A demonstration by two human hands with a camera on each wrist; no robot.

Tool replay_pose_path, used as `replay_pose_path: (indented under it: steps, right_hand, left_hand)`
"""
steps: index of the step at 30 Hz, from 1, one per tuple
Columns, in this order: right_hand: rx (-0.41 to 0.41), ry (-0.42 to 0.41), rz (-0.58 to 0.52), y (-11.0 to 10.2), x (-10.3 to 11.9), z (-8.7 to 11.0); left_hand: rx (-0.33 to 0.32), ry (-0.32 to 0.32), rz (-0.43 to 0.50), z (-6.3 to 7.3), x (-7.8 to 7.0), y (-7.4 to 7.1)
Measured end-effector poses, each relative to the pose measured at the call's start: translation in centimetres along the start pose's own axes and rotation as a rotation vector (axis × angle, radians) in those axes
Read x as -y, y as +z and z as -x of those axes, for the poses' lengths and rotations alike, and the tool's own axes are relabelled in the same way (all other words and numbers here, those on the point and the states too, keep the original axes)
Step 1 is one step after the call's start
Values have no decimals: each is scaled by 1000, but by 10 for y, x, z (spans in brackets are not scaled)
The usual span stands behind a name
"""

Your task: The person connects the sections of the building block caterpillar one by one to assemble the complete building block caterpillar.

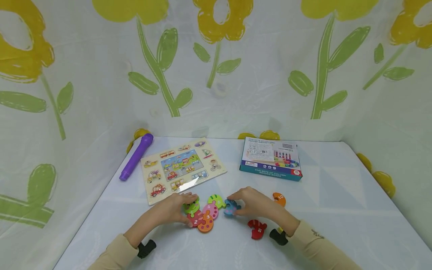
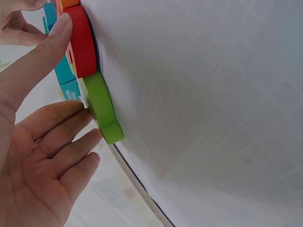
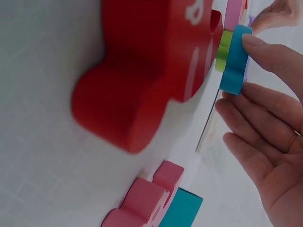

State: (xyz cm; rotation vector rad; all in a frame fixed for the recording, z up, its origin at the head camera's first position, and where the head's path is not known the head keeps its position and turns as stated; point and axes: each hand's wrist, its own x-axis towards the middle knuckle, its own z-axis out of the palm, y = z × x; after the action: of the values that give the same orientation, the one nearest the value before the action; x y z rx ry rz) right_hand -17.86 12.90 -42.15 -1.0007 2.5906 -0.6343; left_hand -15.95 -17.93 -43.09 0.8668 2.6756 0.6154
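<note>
My left hand [image 1: 168, 210] grips a joined caterpillar puzzle at its left end, thumb on the red number 2 piece [image 1: 195, 220], fingertips by the green face piece [image 1: 191, 207]. Linked on from there are an orange 3 [image 1: 206, 225], a pink 4 [image 1: 211, 210] and a light green 5 [image 1: 216, 201]. Between thumb and fingers, my right hand [image 1: 254, 202] pinches a blue puzzle piece [image 1: 231, 207], right beside the 5's end. Below that hand lies a loose red 8 [image 1: 258, 229]; an orange 10 [image 1: 279, 198] sits beyond the wrist.
Behind the puzzle lies a wooden vehicle pegboard [image 1: 155, 157], with a purple tube-shaped toy [image 1: 136, 157] left of it. A beaded-column box [image 1: 270, 159] stands at the back right. One pinkish piece [image 3: 142, 198] shows low in the right wrist view. Flower-printed cloth [image 1: 236, 101] surrounds the table.
</note>
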Motion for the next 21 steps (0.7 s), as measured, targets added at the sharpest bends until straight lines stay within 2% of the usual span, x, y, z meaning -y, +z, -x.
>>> replay_pose_path:
  steps: [12,21]
  right_hand:
    - [-43,20,8,2,8,-7]
    - [-44,52,-18,5,9,-10]
  left_hand:
    - [-2,0,-1,0,0,0]
    - [10,-6,16,0,-2,-1]
